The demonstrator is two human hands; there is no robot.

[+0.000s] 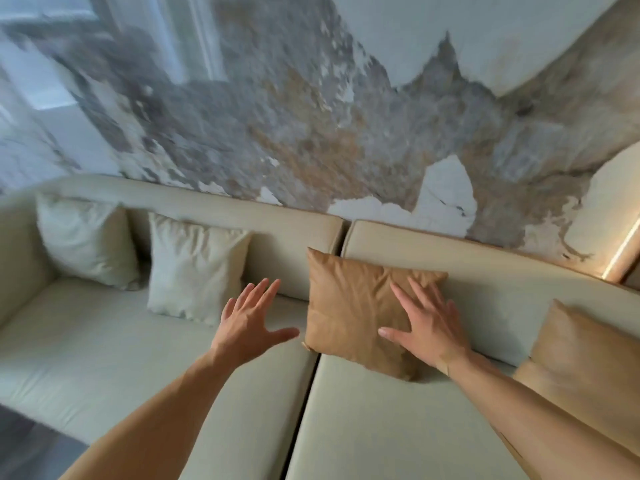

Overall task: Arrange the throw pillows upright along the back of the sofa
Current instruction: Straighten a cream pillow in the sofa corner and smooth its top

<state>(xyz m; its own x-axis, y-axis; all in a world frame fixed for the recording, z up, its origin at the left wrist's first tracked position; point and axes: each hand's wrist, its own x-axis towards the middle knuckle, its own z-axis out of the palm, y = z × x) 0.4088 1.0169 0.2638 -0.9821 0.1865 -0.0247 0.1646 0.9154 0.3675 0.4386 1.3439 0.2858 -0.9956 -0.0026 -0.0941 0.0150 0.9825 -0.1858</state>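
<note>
A cream sofa (173, 344) runs along the wall. Two white pillows stand upright against its back: one in the left corner (86, 240), one beside it (194, 268). A tan pillow (353, 306) leans upright against the backrest near the seam between the two seat cushions. My right hand (426, 323) lies flat on the tan pillow's front, fingers spread. My left hand (249, 317) hovers open just left of that pillow, not touching it. A second tan pillow (585, 362) lies tilted at the right, partly behind my right forearm.
The sofa backrest (485, 258) meets a wall (311, 116) with peeling, patchy paint. A lit strip (623, 251) glows at the far right. A window is blurred at the upper left. Dark floor (27, 441) shows at the lower left.
</note>
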